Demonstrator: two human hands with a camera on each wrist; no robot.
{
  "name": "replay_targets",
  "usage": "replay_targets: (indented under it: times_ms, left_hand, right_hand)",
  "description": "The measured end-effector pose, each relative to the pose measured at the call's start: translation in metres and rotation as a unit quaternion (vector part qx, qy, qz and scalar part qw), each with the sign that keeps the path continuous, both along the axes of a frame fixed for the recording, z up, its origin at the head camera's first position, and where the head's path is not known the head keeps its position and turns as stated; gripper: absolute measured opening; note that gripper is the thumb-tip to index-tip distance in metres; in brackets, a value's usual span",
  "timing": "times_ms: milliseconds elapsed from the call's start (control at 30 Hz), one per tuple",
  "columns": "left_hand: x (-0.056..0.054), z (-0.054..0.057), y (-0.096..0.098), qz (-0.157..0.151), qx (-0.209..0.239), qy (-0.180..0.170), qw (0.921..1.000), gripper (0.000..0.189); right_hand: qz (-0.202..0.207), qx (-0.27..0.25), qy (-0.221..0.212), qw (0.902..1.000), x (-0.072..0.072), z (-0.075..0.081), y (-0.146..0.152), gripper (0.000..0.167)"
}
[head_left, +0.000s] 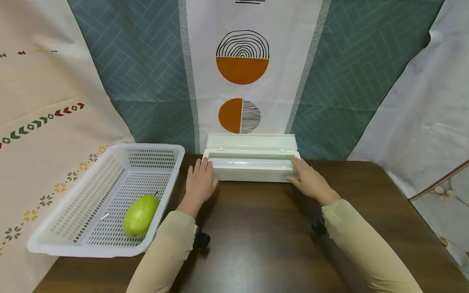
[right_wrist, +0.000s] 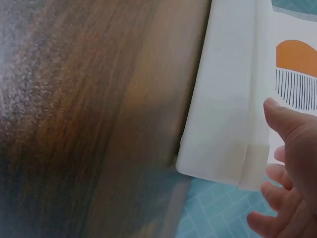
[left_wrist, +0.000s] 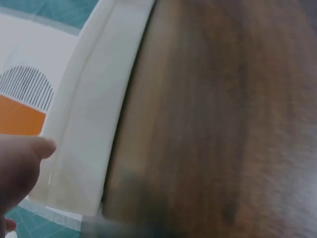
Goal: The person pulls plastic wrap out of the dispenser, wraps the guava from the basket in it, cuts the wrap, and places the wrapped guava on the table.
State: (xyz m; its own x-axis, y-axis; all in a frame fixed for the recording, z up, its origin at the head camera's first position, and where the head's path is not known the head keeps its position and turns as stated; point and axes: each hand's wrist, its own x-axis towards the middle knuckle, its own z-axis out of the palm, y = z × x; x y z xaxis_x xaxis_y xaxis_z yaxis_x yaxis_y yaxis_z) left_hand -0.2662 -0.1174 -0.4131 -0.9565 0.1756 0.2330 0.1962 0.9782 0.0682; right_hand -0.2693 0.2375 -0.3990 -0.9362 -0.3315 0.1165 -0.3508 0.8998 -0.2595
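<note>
A white cling film dispenser box stands at the back of the table, its hinged lid raised behind it. Inside lies a roll of clear film. My left hand is at the box's left end, fingers extended; in the left wrist view its thumb overlaps the front edge. At the other end, my right hand has its fingertips right by the corner. The right wrist view shows that thumb stretched out beside the box and the fingers loosely bent.
To the left sits a white plastic basket with slotted walls, holding a green mango-like fruit. A brown wooden table extends toward me. Patterned cloth hangs directly behind the box, and pale cloths hang on both sides.
</note>
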Motion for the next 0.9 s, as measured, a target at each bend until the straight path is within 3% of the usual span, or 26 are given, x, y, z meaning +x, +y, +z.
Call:
replay_targets:
  times_ms: [167, 367, 467, 667, 900]
  left_hand:
    - [-0.008, 0.005, -0.002, -0.012, 0.034, 0.055, 0.9979, 0.039]
    - [-0.02, 0.007, -0.003, -0.062, 0.073, 0.109, 0.9895, 0.025]
    - [-0.025, 0.009, -0.004, -0.068, 0.08, 0.093, 0.99, 0.024]
    - [-0.03, 0.015, -0.004, -0.048, 0.084, 0.03, 0.9949, 0.026]
    - [-0.035, 0.017, -0.005, -0.034, 0.081, 0.015, 0.996, 0.021]
  right_hand:
    - [-0.008, -0.012, 0.006, 0.9999, -0.003, 0.002, -0.001, 0.062]
    - [-0.02, -0.031, 0.032, 0.9988, -0.009, 0.001, 0.002, 0.047]
    - [-0.018, -0.05, 0.035, 0.998, -0.013, 0.0, 0.005, 0.042]
    - [-0.015, -0.093, 0.025, 0.9953, -0.019, -0.002, 0.009, 0.037]
    - [-0.013, -0.124, 0.022, 0.9919, -0.024, -0.001, 0.011, 0.033]
